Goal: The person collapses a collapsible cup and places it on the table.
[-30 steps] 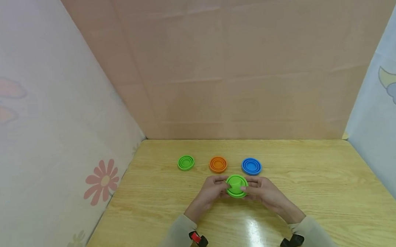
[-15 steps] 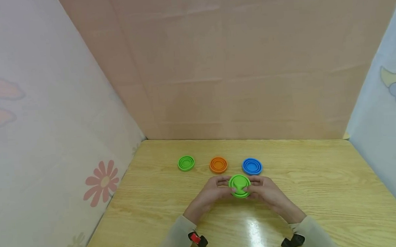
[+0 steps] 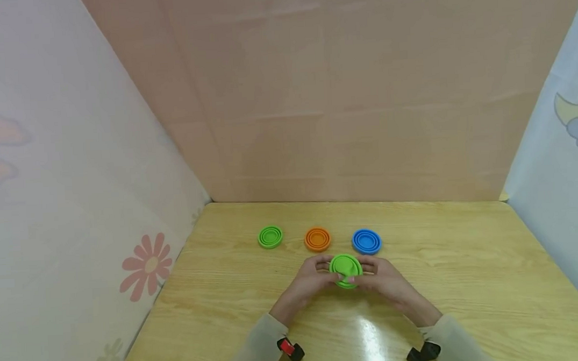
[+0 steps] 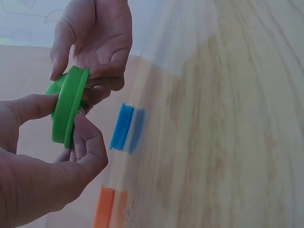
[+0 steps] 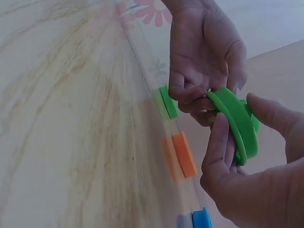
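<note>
A green collapsible cup [image 3: 345,265], folded into a ringed disc, is held between both hands above the table. My left hand [image 3: 313,276] grips its left side, thumb pressing the raised middle and fingers behind the rim. On the opposite side my right hand [image 3: 384,277] grips it the same way, its thumb close to the left one. The left wrist view shows the green cup [image 4: 69,107] tilted nearly edge-on, its middle bulging out on the thumb side. In the right wrist view the fingers of both hands support the rim of the cup [image 5: 237,123] from behind.
Beyond the hands, three flattened collapsible cups lie in a row on the wooden table [image 3: 216,291]: a green one [image 3: 270,237], an orange one [image 3: 317,239] and a blue one [image 3: 366,241]. A brown panel [image 3: 325,119] stands at the back, with pale patterned walls at both sides.
My left thumb has shifted from the cup's left edge to its lower middle, beside the right thumb. The cup's middle looks dented and reshaped. The row of cups stays put.
</note>
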